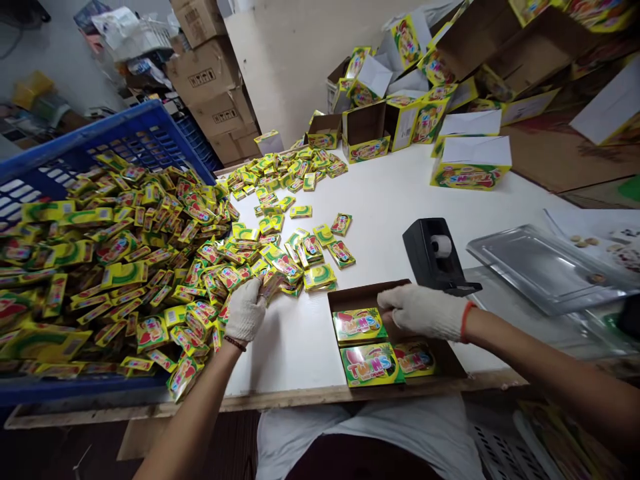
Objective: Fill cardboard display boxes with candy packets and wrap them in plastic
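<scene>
My left hand point(246, 312), in a white knit glove, is closed on a small yellow candy box point(270, 285) at the edge of the heap, slightly blurred. Loose yellow-green candy boxes point(320, 276) lie around it. My right hand point(423, 311), also gloved, is over an open cardboard carton point(369, 288) at the table's front edge. Its fingers are curled together inside the carton, and what they hold, if anything, is hidden. Two larger "Twins" boxes point(373, 364) lie in the carton's left side. Another, lower box point(414, 359) lies at its front right, in shadow.
A blue crate point(165, 133) overflows with candy boxes at left. A black tape dispenser point(425, 267) stands behind the carton. At right lies a clear plastic tray point(545, 267). Open display cartons point(367, 148) are piled at the back, and brown shipping boxes point(203, 77) stand stacked beyond.
</scene>
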Available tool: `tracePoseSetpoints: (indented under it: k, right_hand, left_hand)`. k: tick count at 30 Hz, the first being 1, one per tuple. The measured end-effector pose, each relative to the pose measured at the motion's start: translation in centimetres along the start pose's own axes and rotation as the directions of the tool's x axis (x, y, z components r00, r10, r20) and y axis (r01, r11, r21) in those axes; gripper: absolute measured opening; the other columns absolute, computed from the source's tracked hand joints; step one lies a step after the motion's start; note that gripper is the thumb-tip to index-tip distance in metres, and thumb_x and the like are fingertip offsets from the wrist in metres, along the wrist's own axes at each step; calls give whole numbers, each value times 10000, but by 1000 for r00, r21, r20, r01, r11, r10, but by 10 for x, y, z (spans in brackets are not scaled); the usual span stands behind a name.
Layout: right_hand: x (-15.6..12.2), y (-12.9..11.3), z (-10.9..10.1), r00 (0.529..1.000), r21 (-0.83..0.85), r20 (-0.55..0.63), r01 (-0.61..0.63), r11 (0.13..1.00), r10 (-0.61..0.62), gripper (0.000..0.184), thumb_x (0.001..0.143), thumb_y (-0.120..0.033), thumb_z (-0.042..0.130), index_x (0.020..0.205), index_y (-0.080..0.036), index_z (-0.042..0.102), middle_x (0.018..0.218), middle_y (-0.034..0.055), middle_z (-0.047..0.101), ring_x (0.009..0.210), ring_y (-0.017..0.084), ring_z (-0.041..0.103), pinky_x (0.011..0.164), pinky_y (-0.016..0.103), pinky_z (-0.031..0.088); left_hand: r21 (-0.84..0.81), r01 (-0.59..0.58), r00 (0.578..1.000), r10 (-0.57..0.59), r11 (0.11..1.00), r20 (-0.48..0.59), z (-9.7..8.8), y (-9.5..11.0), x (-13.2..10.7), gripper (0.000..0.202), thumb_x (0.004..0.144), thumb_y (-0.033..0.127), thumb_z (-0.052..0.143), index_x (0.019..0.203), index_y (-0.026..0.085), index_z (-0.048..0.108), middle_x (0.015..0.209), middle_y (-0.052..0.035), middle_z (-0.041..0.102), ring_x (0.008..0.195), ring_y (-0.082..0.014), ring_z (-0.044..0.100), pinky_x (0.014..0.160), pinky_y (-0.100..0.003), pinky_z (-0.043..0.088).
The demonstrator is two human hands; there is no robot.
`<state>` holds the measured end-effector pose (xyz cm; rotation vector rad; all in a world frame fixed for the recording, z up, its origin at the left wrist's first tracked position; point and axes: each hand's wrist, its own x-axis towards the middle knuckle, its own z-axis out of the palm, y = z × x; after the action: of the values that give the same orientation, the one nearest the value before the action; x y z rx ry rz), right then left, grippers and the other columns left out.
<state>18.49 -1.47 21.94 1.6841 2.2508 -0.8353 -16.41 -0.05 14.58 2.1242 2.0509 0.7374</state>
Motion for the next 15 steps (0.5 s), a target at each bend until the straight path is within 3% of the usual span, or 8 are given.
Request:
tracePoseSetpoints:
  k: [2, 4, 6, 7, 9, 11, 13, 15]
  right_hand:
    - [-1, -11, -10, 981, 138, -175, 107, 985, -83, 195, 847, -259, 543, 894, -183, 717, 830, 75, 713, 768, 229, 634, 658, 309, 446]
    - [2, -23, -13, 941, 338, -302, 253, 906, -150, 323, 863, -334, 568, 1113, -165, 684, 1024, 88, 720, 805, 208, 637, 703, 305, 483]
    - [7, -30, -13, 910, 517, -364, 375, 769, -199, 462, 858, -388, 602, 1254, -149, 620, 1154, 99, 699, 861, 200, 647, 741, 303, 512]
    - [9, -30, -14, 903, 581, -367, 411, 703, -225, 473, 851, -394, 621, 1252, -142, 618, 1151, 94, 702, 885, 200, 648, 754, 301, 519]
    - [10, -21, -20, 906, 672, -322, 422, 609, -274, 381, 838, -372, 662, 1139, -139, 658, 1041, 67, 727, 894, 193, 642, 770, 284, 519]
    - [8, -4, -27, 946, 762, -210, 316, 565, -246, 247, 841, -325, 681, 1015, -150, 667, 923, 37, 727, 813, 165, 636, 734, 253, 513]
    - [6, 14, -28, 991, 843, -76, 122, 524, -107, 124, 888, -290, 637, 900, -167, 640, 815, 19, 707, 691, 139, 617, 674, 237, 508]
    - [9, 27, -16, 998, 881, 23, -51, 471, 65, 164, 934, -267, 567, 795, -183, 591, 720, 19, 678, 605, 140, 602, 643, 252, 518]
  left_hand:
    - [-305, 31, 998, -49, 952, -50, 0, 29, -5, 359, 950, 288, 407, 1224, 170, 607, 1186, -120, 695, 1103, -242, 646, 980, -380, 505]
    - [-705, 46, 996, -83, 707, -18, 2, 67, -14, 363, 931, 372, 508, 1217, 176, 618, 1207, -96, 696, 1090, -222, 652, 960, -348, 523]
    - [-867, 64, 998, -34, 494, 54, 6, 107, -26, 369, 892, 404, 600, 1177, 174, 648, 1173, -86, 711, 1063, -222, 659, 944, -346, 533]
    - [-876, 65, 997, -5, 478, 71, 9, 124, -34, 368, 898, 401, 601, 1185, 177, 647, 1169, -85, 713, 1066, -224, 660, 943, -350, 534]
    - [-829, 25, 998, 41, 559, 57, 18, 145, -52, 384, 930, 381, 570, 1256, 183, 614, 1202, -96, 700, 1109, -233, 651, 970, -374, 526]
    - [-720, -92, 993, 115, 688, -16, 30, 151, -71, 438, 954, 372, 549, 1354, 193, 547, 1290, -121, 656, 1205, -258, 609, 1033, -425, 494]
    - [-565, -263, 962, 258, 782, -90, 45, 146, -86, 516, 969, 382, 538, 1445, 200, 460, 1404, -151, 575, 1320, -291, 523, 1101, -490, 438]
    - [-422, -407, 911, 395, 810, -121, 58, 139, -98, 591, 980, 391, 522, 1516, 202, 359, 1481, -172, 493, 1399, -316, 429, 1141, -549, 383]
